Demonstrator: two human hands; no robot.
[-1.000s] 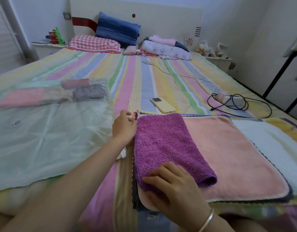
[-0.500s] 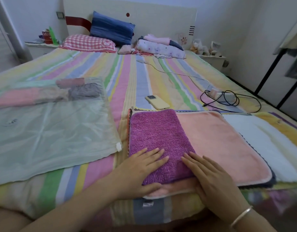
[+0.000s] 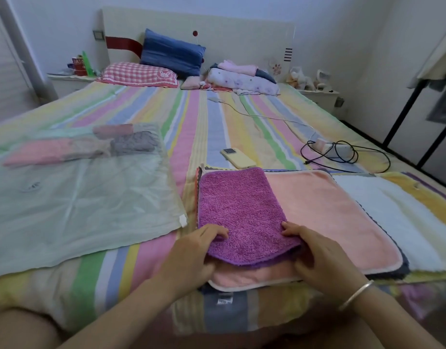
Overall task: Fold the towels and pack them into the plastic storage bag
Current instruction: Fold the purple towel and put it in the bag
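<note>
– Bag (image 3: 78,210) on the left, flat on the striped bed (image 3: 217,117). It's clear plastic, with folded towels (image 3: 73,148) showing through at its far end.
– And next to it?
– Just right of the bag's near corner comes the left hand (image 3: 191,255). Its fingers curl over the near left corner of the purple towel (image 3: 242,207), gripping it.
– How does that towel lie?
– It's folded into a long strip, running away from the person, on the left part of a pink towel (image 3: 330,217). Its near edge is lifted a little off the pink one.
– Right hand?
– The right hand (image 3: 322,258) grips the near right corner, fingertips curled on top. I cannot see the thumb. There's a bracelet (image 3: 355,293) on the wrist.
– Anything beyond?
– A yellow phone (image 3: 238,158) lies just past the purple towel's far end, and a black cable (image 3: 342,154) is coiled further right. Far right is a white towel (image 3: 393,222), its left edge tucked under the stack beneath the pink towel.
</note>
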